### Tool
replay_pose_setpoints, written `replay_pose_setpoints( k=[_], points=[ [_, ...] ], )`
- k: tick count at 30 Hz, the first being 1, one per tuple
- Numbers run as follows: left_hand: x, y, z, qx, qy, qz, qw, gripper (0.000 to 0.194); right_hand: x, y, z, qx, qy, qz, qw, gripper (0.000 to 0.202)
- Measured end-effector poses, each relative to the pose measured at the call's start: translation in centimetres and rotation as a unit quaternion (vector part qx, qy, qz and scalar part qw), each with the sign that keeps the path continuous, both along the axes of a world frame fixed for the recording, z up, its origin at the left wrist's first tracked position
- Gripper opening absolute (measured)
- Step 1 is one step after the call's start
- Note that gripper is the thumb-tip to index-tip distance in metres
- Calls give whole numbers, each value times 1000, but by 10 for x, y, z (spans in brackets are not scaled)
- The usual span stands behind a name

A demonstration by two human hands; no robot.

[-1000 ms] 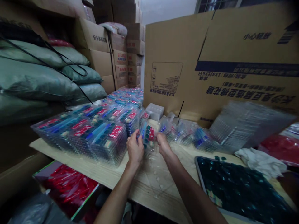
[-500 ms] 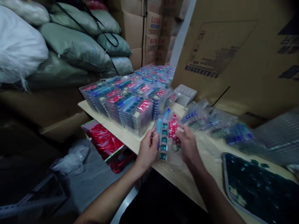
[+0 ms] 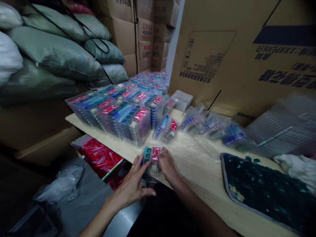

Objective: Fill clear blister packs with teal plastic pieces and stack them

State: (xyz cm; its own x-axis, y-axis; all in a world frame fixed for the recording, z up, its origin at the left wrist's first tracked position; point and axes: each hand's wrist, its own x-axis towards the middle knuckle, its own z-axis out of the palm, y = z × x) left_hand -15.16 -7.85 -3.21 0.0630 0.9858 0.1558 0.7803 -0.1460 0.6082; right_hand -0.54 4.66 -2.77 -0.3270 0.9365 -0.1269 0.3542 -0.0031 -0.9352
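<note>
A clear plastic tray [image 3: 154,168] with a red-and-white packet, dark green squares, a blue strip and a pale block is at the table's front edge. My right hand [image 3: 168,164] grips its right side, fingers closed on the rim. My left hand [image 3: 133,181] lies along its left side with fingers stretched out and thumb spread apart. Just beyond, a short stack of similar filled trays [image 3: 166,130] stands on the table. Taller stacks of filled trays [image 3: 134,126] rise to the left of it.
Right of my hands, a metal-rimmed tray [image 3: 224,177] holds many dark green squares. Several fanned stacks [image 3: 195,121] and clear trays [image 3: 278,125] lie behind it. A big cardboard box [image 3: 247,72] stands at the back. Below the table's left edge is a box of red pieces [image 3: 101,153].
The filled tray has come down and nearer to me, onto the table's front edge. My left hand has loosened from its grip and spread its fingers. The view has swung right.
</note>
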Motion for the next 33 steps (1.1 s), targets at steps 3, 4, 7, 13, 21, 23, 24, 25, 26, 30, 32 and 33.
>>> replay_pose_setpoints(
  k=[3, 4, 7, 13, 21, 23, 24, 25, 26, 30, 32, 33],
  points=[
    [-3, 2, -11, 31, 43, 25, 998, 81, 6, -6, 18, 58, -143, 42, 987, 34],
    [-4, 4, -12, 39, 46, 32, 998, 79, 8, -7, 25, 82, -203, 56, 974, 34],
    [-6, 10, -14, 69, 46, 59, 995, 81, 13, -1, 44, 106, -298, 88, 945, 37],
    [-4, 16, -17, 119, 81, 107, 984, 74, 13, 4, 36, 94, -230, 96, 964, 45],
    [1, 19, -14, 165, 94, 43, 981, 59, 8, -4, 7, 198, -141, 39, 969, 51],
    [0, 19, -12, 146, 101, 39, 983, 63, 9, -1, 6, 189, -166, 58, 966, 45],
    [-1, 19, -12, 140, 96, 42, 985, 64, 9, 0, 7, 189, -176, 69, 964, 44],
    [-2, 18, -11, 138, 85, 49, 986, 63, 10, 0, 8, 192, -182, 80, 961, 43],
    [-4, 18, -10, 139, 67, 59, 986, 59, 11, 0, 9, 195, -184, 89, 959, 42],
    [-10, 15, -9, 140, -4, 77, 987, 44, 13, -8, 12, 202, -192, 107, 954, 37],
    [-12, 15, -10, 144, -3, 68, 987, 42, 14, -13, 13, 211, -217, 77, 950, 34],
    [-12, 15, -10, 153, 1, 63, 986, 41, 14, -14, 13, 216, -225, 55, 949, 34]
  ],
)
